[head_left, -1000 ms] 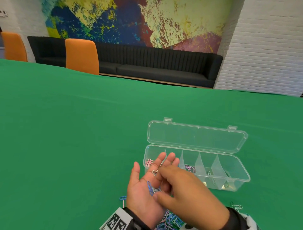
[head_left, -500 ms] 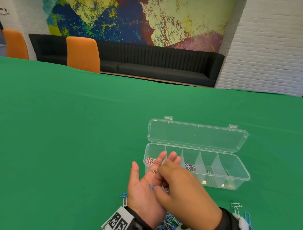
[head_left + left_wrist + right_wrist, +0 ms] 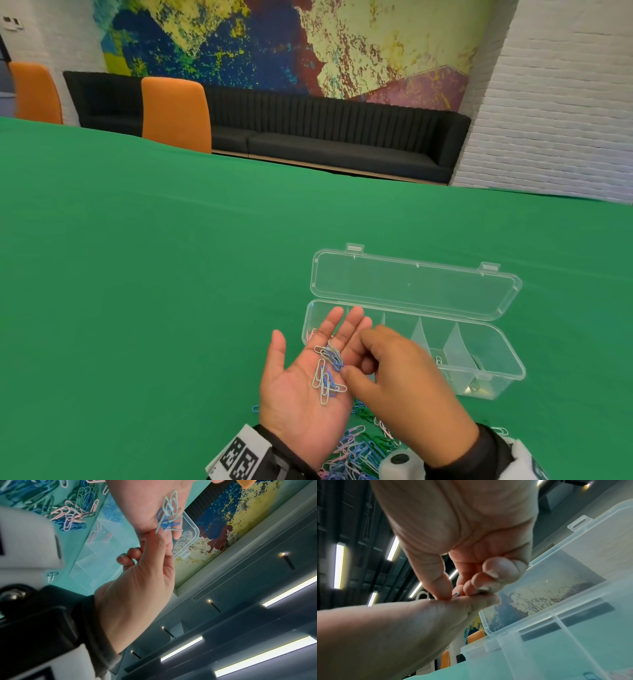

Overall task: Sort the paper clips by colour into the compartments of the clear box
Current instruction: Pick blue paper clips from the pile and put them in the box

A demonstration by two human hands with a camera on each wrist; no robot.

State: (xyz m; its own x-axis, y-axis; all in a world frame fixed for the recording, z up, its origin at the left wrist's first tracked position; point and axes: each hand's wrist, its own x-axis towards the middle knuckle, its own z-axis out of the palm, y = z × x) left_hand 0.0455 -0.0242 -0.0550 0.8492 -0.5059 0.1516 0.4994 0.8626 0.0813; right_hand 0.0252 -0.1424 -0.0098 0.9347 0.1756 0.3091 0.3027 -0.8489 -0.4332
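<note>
My left hand (image 3: 291,397) lies palm up in front of the clear box (image 3: 493,346) and carries several white and blue paper clips (image 3: 325,375). My right hand (image 3: 356,368) is beside it, thumb and forefinger closed on a blue clip (image 3: 456,594) at the palm's edge. The left wrist view shows the same clips (image 3: 169,511) on the palm and the right hand (image 3: 142,574) pinching at them. The box has its lid (image 3: 411,284) folded back. Pink clips (image 3: 311,334) lie in its leftmost compartment and a white clip (image 3: 438,359) further right.
A loose pile of blue, pink, green and white clips (image 3: 356,455) lies on the green table (image 3: 137,308) under my wrists. A few stray clips (image 3: 498,430) lie to the right. Orange chairs (image 3: 176,113) and a black sofa stand beyond the far table edge.
My right hand has shifted right off the left palm, uncovering the white and blue clips there. Its thumb now meets the clips at the palm's right edge. The box has not moved.
</note>
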